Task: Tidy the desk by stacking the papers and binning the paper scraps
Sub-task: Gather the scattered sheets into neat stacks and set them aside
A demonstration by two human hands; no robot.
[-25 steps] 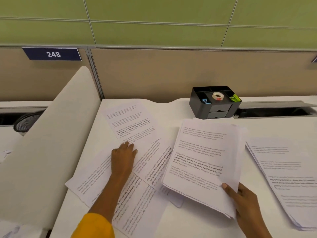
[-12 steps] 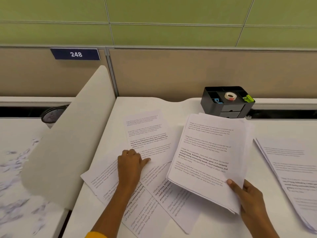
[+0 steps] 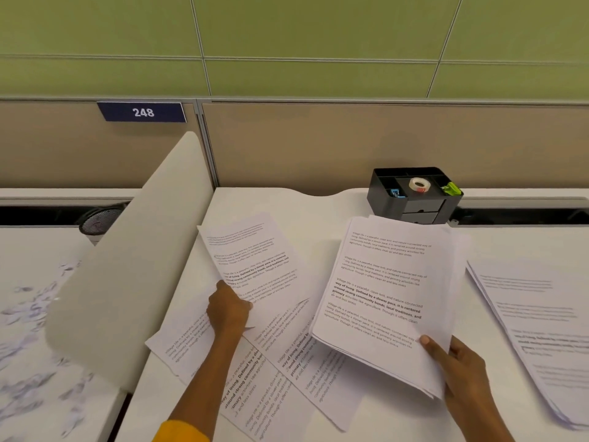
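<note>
My right hand (image 3: pixel 459 362) grips a thick stack of printed papers (image 3: pixel 389 288) by its near right corner, raised slightly above the white desk (image 3: pixel 318 202). My left hand (image 3: pixel 228 309) pinches the left edge of a single printed sheet (image 3: pixel 251 263) and lifts it off the desk. Several loose printed sheets (image 3: pixel 287 371) lie overlapping and askew beneath both hands. Another pile of papers (image 3: pixel 538 330) lies at the right edge. Paper scraps (image 3: pixel 28 346) are scattered over the neighbouring desk on the left.
A black desk organiser (image 3: pixel 414 196) with a tape roll and clips stands at the back, right behind the held stack. A white curved divider panel (image 3: pixel 127 266) separates the two desks. A beige partition wall closes off the back.
My left hand went from lying flat on the loose sheets to pinching one sheet and lifting its edge. The view shifted left, showing more of the scrap-covered desk.
</note>
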